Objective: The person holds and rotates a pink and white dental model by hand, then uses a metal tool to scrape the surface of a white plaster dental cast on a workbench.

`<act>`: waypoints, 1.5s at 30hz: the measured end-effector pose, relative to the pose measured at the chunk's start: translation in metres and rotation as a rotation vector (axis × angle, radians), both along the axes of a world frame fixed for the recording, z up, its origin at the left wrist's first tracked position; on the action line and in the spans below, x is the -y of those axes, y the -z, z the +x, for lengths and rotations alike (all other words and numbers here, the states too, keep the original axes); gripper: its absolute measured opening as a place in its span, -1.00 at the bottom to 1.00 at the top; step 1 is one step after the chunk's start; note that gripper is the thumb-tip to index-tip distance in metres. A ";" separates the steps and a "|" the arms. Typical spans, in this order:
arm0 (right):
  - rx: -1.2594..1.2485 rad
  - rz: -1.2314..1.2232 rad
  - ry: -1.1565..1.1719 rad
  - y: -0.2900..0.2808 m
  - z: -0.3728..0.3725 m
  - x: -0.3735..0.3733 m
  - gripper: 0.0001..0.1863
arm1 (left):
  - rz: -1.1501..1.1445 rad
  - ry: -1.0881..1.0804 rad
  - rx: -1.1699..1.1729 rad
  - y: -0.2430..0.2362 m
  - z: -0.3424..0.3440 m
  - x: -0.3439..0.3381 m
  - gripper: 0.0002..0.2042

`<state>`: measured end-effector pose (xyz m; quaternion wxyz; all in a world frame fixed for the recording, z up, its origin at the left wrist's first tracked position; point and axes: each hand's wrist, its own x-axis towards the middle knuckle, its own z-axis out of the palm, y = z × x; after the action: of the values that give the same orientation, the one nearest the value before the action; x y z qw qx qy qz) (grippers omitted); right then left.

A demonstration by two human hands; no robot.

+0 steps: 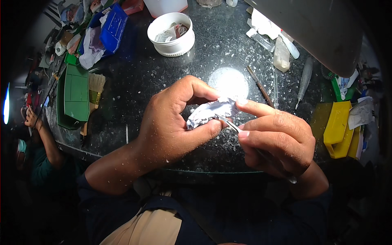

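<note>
A small crumpled piece of silver foil [212, 112] is pinched between the thumb and fingers of my left hand [173, 118], just above the dark speckled table [139, 77]. My right hand [277, 139] grips thin metal tweezers [229, 123], whose tip touches the foil's lower edge. The right forefinger also rests on the foil's right end. Both hands are dusted with pale specks. What the foil wraps is hidden.
A white round tub [171, 34] with scraps stands at the back. Green trays [75, 96] and a brush [94, 92] lie left, a blue bin [113, 26] behind them. Yellow bins [339, 128], a thin stick [259, 86] and a grey pen-like tool [304, 81] lie right. Another person [38, 151] sits far left.
</note>
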<state>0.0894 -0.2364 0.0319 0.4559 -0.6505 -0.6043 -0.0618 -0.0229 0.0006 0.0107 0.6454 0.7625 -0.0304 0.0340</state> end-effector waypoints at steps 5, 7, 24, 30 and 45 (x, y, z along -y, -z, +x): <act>0.065 -0.014 0.005 0.000 0.001 0.001 -0.88 | 0.080 0.013 0.035 -0.004 0.000 -0.001 -0.62; 0.021 0.001 -0.014 -0.002 0.001 0.000 -0.88 | 0.060 0.009 0.029 -0.004 0.000 -0.002 -0.62; 0.035 -0.023 -0.005 -0.004 0.000 0.000 -0.88 | 0.041 0.007 0.012 -0.003 -0.002 -0.001 -0.62; 0.041 -0.021 0.000 -0.003 0.001 0.000 -0.88 | 0.072 0.010 0.037 -0.002 -0.001 -0.002 -0.60; -0.031 0.027 -0.045 0.001 0.002 0.003 -0.86 | 0.086 0.016 0.044 -0.007 -0.003 -0.001 -0.60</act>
<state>0.0914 -0.2389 0.0313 0.4752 -0.6314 -0.6109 -0.0498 -0.0255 0.0019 0.0180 0.6114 0.7884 -0.0521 0.0445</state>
